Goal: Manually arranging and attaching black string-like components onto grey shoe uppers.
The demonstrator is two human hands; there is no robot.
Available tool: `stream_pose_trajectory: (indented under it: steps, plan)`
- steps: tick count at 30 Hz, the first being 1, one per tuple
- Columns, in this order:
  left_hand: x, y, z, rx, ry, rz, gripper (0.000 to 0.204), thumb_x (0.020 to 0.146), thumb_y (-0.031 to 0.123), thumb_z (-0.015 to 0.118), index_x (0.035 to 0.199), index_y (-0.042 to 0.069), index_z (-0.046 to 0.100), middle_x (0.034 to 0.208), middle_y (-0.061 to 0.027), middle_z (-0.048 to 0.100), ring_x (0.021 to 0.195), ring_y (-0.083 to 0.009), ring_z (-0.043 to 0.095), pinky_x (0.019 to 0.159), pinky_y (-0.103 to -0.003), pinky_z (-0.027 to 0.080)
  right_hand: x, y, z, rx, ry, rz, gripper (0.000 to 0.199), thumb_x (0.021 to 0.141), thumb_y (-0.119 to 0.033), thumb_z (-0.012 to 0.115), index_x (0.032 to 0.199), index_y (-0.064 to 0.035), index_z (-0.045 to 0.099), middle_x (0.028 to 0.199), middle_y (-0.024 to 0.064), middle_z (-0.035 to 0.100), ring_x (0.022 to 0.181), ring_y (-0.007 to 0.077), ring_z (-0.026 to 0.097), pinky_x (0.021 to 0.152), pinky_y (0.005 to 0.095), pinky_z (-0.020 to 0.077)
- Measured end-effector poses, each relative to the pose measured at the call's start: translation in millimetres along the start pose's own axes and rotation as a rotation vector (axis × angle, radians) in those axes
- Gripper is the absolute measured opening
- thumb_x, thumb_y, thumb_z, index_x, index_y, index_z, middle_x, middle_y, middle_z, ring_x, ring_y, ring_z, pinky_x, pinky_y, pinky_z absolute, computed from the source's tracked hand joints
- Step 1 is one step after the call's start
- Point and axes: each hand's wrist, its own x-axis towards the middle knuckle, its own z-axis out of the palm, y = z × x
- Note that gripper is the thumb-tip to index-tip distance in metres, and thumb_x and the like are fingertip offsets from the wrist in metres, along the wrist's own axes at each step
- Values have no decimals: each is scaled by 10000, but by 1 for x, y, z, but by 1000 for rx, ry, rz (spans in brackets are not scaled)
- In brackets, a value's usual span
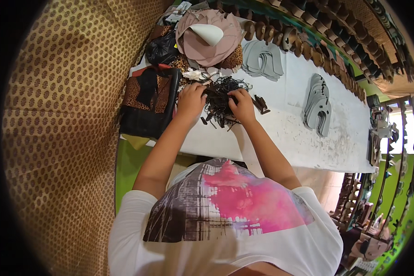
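Observation:
A loose heap of thin black strips (221, 103), some with notched or beaded edges, lies near the table's front edge. My left hand (192, 99) reaches into its left side, fingers bent and closed on dark strips. At the heap's right side, my right hand (242, 106) has thumb and fingers pinched on strips too. Exactly which pieces are held is hard to make out. Short dark brown pieces (261, 105) lie just right of my right hand. Behind the heap are pale scraps (195, 74) and leopard-print material (233, 60).
A stack of pink sheets (187, 42) with a white curled piece (208, 33) stands at the back. Grey U-shaped cutouts (263, 60) and another grey stack (317, 108) lie rightward on the white table (280, 131). Black folded material (140, 117) sits left; wooden shoe lasts (317, 57) line the back.

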Motion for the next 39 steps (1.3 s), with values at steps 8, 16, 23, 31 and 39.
stream_pose_trajectory:
  steps: [8, 16, 23, 31, 39]
  plan:
    - [24, -7, 17, 281, -275, 181, 574, 715, 356, 662, 1232, 168, 497, 1228, -65, 500, 1200, -283, 373, 1003, -521, 224, -11, 10, -7, -129, 66, 41, 159, 705, -72, 590, 858, -41, 618, 837, 129, 567, 811, 307, 551, 722, 368, 449]
    - [35, -13, 18, 246, -281, 202, 319, 735, 248, 657, 1040, 163, 618, 1032, -17, 597, 1046, -237, 497, 942, -487, 260, -13, 9, -7, -89, 87, 40, 146, 706, -79, 598, 846, -47, 625, 823, 119, 579, 796, 301, 562, 718, 375, 451]
    - [45, -18, -4, -52, -166, 111, 223, 755, 220, 643, 939, 95, 641, 893, -85, 628, 913, -261, 569, 837, -403, 377, -9, 3, -12, -83, 91, -27, 205, 687, -76, 613, 889, -57, 639, 875, 110, 583, 841, 290, 566, 750, 377, 451]
    - [48, -28, -19, -388, -94, -130, 269, 825, 239, 595, 968, 11, 601, 772, -159, 609, 716, -262, 581, 649, -333, 436, 8, -20, -3, -179, 130, -110, 329, 694, -98, 629, 1022, -66, 613, 991, 125, 573, 924, 308, 542, 828, 399, 419]
    - [43, -48, -38, -369, -77, -266, 374, 816, 371, 598, 1036, 70, 636, 738, -124, 630, 676, -223, 604, 617, -311, 446, 24, -24, 13, -245, 58, -186, 174, 738, -134, 614, 898, -75, 650, 898, 95, 608, 887, 289, 558, 816, 391, 424]
